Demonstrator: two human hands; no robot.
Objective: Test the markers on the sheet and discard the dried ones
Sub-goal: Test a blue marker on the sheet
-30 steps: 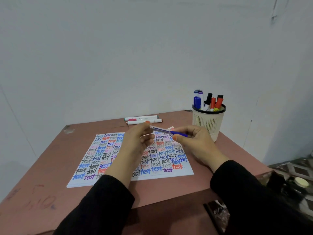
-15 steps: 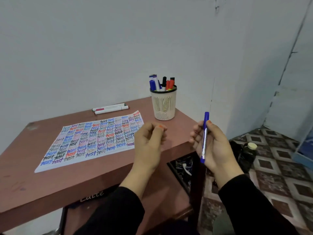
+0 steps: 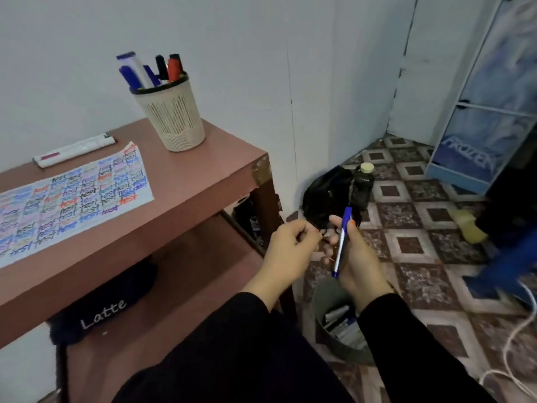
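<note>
One marker (image 3: 341, 245) in right hand (image 3: 359, 258); two on table (image 3: 203, 175).

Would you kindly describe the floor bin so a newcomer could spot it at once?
From the brown table, look to the tiled floor by its right end. Below the right hand stands a grey bin, open-topped with what look like markers inside, unlike the black bag behind.

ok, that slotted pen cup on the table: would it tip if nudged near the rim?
Probably tippy: the pen cup narrows toward its base, and the markers stand well above its rim, leaning left. It looks like thin slotted plastic, so likely light; pushed low, it may slide on the smooth table.
</note>
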